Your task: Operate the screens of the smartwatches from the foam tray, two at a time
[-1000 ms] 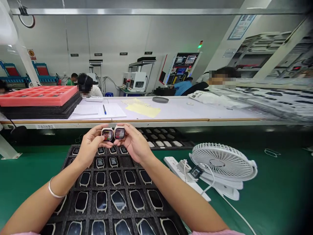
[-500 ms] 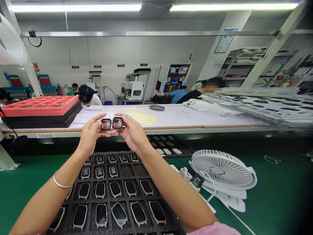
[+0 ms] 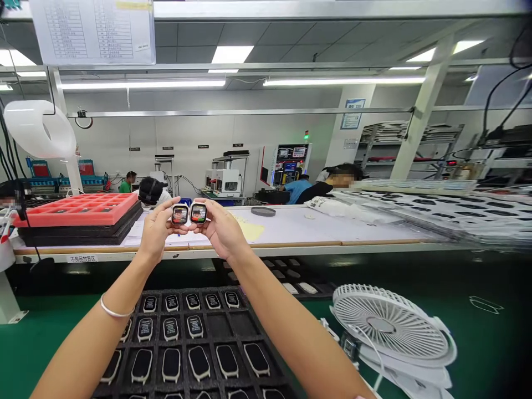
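**Left watch point(image 3: 180, 214) and right watch point(image 3: 198, 213) held side by side, screens lit**

The left hand point(image 3: 155, 230) pinches the left watch at its outer side, thumb in front; the right hand point(image 3: 224, 230) pinches the right watch by its outer side, its fingers partly hidden. To do this well, I judge, grip only the frames, keep fingertips off the glass and hold both screens level, square to the eyes. Whether the cases touch is hard to tell; they should not rub.

Nearest is the foam tray point(image 3: 218, 326) on the green desk point(image 3: 37, 327), its near edge out of view, with further watches point(image 3: 170, 329) in its compartments. Toward its far right corner, two compartments show foam floor. The fan point(image 3: 380, 324) stands right of the right forearm point(image 3: 286, 316), so swinging out that way calls for care.

Farther on, the front edge of the shelf point(image 3: 291, 228) runs behind both hands; lowering them while reaching forward could knock it. The red tray point(image 3: 83, 219) crowds the shelf's front left corner, leaving more room toward its middle.
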The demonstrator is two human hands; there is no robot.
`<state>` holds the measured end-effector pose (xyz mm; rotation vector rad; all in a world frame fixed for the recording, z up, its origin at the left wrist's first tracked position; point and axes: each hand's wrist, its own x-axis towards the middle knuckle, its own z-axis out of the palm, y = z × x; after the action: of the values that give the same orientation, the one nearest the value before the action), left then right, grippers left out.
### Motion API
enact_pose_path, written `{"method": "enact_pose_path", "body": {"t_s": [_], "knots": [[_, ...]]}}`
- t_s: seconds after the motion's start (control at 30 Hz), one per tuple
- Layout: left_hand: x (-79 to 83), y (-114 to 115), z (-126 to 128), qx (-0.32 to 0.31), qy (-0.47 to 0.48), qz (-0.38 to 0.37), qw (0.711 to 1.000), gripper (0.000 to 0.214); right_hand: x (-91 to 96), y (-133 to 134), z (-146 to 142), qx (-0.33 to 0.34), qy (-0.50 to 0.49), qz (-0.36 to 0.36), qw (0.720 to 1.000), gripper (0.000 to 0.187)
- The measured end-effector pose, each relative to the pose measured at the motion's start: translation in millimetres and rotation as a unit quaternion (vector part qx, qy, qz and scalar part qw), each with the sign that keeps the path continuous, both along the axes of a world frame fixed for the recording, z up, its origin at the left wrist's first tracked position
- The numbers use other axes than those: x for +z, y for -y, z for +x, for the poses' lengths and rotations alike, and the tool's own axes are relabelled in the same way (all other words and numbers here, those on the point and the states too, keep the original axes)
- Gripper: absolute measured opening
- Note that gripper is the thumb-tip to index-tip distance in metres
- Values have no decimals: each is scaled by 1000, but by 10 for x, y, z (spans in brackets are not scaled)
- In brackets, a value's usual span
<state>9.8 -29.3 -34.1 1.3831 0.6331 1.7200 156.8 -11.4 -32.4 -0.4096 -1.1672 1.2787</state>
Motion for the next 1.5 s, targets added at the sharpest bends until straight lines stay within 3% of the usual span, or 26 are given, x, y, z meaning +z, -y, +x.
{"method": "enact_pose_path", "body": {"t_s": [0.3, 0.53, 0.77, 1.0, 1.5], "knots": [[183, -144, -24, -11, 25, 44, 999, 61, 325, -94, -14, 26, 31, 14, 999, 17], [177, -119, -74, 3, -2, 65, 998, 67, 324, -75, 25, 63, 44, 34, 996, 15], [205, -197, -93, 14, -35, 104, 994, 73, 350, -146, 73, 71, 69, 101, 990, 47], [292, -211, -88, 21, -64, 133, 989, 78, 420, -139, 152, 79, 101, 152, 980, 47], [341, -165, -91, 34, -62, 142, 987, 78, 453, -130, 137, 78, 102, 168, 977, 51]]}}
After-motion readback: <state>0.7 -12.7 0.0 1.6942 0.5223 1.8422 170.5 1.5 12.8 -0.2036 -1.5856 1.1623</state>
